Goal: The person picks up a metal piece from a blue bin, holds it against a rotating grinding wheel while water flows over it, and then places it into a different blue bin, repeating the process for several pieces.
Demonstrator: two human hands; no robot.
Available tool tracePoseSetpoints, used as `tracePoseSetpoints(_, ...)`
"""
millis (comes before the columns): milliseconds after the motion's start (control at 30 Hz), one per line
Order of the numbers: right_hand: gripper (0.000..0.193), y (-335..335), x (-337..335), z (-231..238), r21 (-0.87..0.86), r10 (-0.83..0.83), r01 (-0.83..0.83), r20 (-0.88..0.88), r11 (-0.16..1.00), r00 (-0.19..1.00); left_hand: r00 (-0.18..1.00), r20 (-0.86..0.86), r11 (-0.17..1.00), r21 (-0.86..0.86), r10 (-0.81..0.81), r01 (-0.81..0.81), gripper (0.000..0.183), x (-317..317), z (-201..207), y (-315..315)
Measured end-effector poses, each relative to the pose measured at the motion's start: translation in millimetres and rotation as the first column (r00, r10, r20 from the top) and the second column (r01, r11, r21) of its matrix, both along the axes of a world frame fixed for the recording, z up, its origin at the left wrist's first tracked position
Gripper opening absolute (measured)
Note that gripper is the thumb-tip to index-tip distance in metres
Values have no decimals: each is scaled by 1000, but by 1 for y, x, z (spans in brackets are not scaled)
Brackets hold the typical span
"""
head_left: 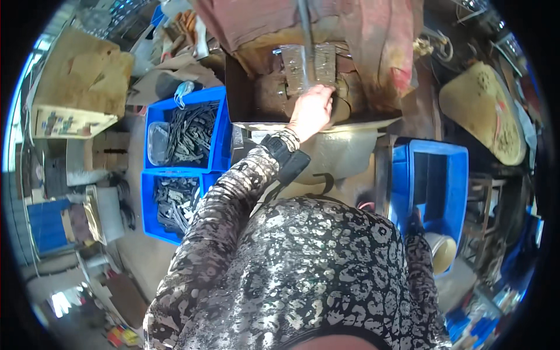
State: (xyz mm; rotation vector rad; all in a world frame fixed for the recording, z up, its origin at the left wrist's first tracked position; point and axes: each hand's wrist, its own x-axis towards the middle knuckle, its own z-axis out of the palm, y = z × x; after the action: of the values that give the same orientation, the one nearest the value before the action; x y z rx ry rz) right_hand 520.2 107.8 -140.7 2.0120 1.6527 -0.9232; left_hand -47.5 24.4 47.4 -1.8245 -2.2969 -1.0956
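My left hand (313, 111) reaches forward into an open-fronted, box-like work space, right at the lower end of an upright metal rod (307, 44). Its fingers are curled and closed, and whatever they hold is hidden beneath them. Behind it stands a worn, shiny, tape-covered block (324, 61). A dark band circles that wrist over the patterned sleeve. My right hand (416, 217) hangs low at the right, by the near side of a blue bin (455, 153); it is small and dark, and its fingers cannot be made out.
Two blue crates (150, 131) at the left hold many dark, flat metal pieces, and a clear plastic tub (158, 143) sits in the far one. Reddish cloth (388, 41) drapes over the work space. A cushioned stool seat (481, 111) stands far right; a large carton (81, 76) far left.
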Motion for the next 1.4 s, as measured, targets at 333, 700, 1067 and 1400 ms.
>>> tracePoseSetpoints(333,50,83,-61,90,62,95,-83,-219,995,971,991,136,989,145,-13,-7,28,-9,7,-13)
tracePoseSetpoints(700,51,121,-471,322,761,665,-106,-480,640,572,983,60,983,58,172,-175,26,-108,19,-125)
tracePoseSetpoints(1067,53,85,-672,302,992,760,-96,125,-82,638,991,-51,991,-37,124,-126,13,-109,6,-127)
tracePoseSetpoints(1400,44,106,-679,292,950,743,39,218,-311,633,998,-6,980,-188,58,-58,25,-110,17,-127)
